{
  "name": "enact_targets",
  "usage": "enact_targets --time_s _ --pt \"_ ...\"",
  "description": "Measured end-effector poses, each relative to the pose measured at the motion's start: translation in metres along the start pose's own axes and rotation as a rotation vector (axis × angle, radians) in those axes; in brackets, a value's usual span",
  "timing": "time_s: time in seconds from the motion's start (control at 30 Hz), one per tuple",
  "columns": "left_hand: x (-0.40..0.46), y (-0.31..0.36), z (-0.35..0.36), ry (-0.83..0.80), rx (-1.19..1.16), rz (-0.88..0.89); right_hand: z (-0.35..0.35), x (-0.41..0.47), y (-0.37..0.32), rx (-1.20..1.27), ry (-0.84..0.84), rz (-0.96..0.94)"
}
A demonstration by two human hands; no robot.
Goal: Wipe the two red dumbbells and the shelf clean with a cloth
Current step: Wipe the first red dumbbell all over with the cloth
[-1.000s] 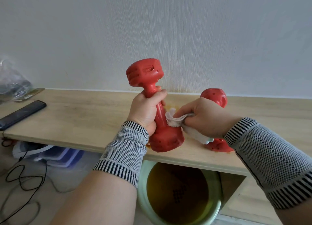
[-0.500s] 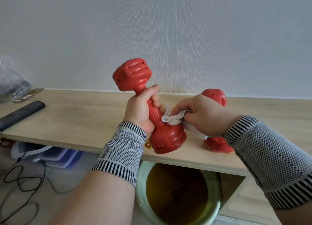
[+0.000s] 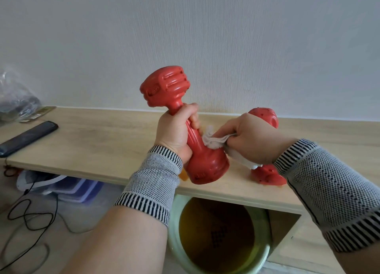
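My left hand (image 3: 176, 131) grips the handle of a red dumbbell (image 3: 207, 165), which leans to the left with its lower head on the wooden shelf (image 3: 98, 146). My right hand (image 3: 250, 139) pinches a white cloth (image 3: 213, 141) and presses it against the dumbbell's handle just above the lower head. A second red dumbbell (image 3: 265, 176) lies on the shelf behind my right hand, which hides its middle.
A dark remote (image 3: 28, 137) lies at the shelf's left end beside a plastic bag (image 3: 16, 97). Under the shelf stand a pale green bucket (image 3: 261, 259), plastic bins (image 3: 67, 188) and loose cables (image 3: 30, 218). A white wall backs the shelf.
The held dumbbell has tipped from upright to leaning left. The cloth in my right hand has slid along the lower handle.
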State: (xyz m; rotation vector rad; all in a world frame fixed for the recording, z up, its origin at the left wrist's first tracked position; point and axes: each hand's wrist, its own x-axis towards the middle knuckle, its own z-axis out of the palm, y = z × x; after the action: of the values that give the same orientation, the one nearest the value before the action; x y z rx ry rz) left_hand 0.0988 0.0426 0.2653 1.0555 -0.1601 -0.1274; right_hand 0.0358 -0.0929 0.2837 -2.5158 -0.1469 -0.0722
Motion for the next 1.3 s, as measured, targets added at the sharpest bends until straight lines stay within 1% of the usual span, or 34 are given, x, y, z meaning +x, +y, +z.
enact_targets --time_s 0.07,0.2,0.27,0.4,0.43,0.53,0.6,0.67,0.73,0.8,0.87,0.93,1.0,1.1,1.17,1.23,1.3 --pt "-0.001 -0.001 0.000 -0.021 -0.004 -0.021 -0.003 -0.001 0.001 0.031 -0.034 0.021" --pt "0.000 -0.001 0.000 -0.015 -0.023 -0.030 -0.010 -0.005 -0.009 0.133 -0.094 -0.042" --pt "0.001 0.000 -0.001 -0.020 -0.058 -0.053 -0.010 -0.004 -0.007 0.173 -0.089 -0.041" --pt "0.002 0.000 -0.001 -0.069 -0.191 -0.167 -0.006 0.003 0.009 0.141 -0.051 0.045" --pt "0.003 0.000 -0.001 -0.074 -0.223 -0.190 -0.006 0.004 0.012 0.181 -0.061 0.062" --pt "0.006 0.003 -0.001 -0.062 -0.324 -0.230 -0.007 0.004 0.015 0.411 -0.070 0.098" --pt "0.010 0.007 -0.003 -0.029 -0.358 -0.233 -0.007 0.005 0.015 0.505 0.013 0.123" --pt "0.014 0.009 -0.005 0.026 -0.327 -0.198 -0.007 0.005 0.014 0.446 0.125 0.117" --pt "0.016 0.012 -0.008 0.064 -0.262 -0.143 -0.006 0.004 0.010 0.331 0.175 0.069" --pt "0.017 0.015 -0.009 0.066 -0.227 -0.106 -0.006 0.002 0.004 0.261 0.185 0.031" --pt "0.015 0.017 -0.008 0.053 -0.187 -0.061 -0.004 0.002 0.000 0.145 0.230 -0.008" --pt "0.012 0.015 -0.004 0.043 -0.081 -0.003 -0.002 0.001 -0.002 0.036 0.281 -0.038" --pt "0.009 0.010 -0.003 0.021 0.058 0.057 -0.001 -0.002 -0.006 -0.034 0.275 -0.065" --pt "0.006 0.003 -0.004 -0.039 0.232 0.098 -0.001 -0.004 -0.009 -0.120 0.202 -0.092" --pt "0.006 0.000 -0.006 -0.048 0.311 0.091 -0.001 -0.004 -0.010 -0.154 0.181 -0.092" --pt "0.006 -0.001 -0.009 -0.019 0.375 0.094 0.000 -0.004 -0.010 -0.147 0.175 -0.076" --pt "0.007 -0.003 -0.011 -0.001 0.387 0.093 0.001 -0.004 -0.010 -0.141 0.158 -0.060"
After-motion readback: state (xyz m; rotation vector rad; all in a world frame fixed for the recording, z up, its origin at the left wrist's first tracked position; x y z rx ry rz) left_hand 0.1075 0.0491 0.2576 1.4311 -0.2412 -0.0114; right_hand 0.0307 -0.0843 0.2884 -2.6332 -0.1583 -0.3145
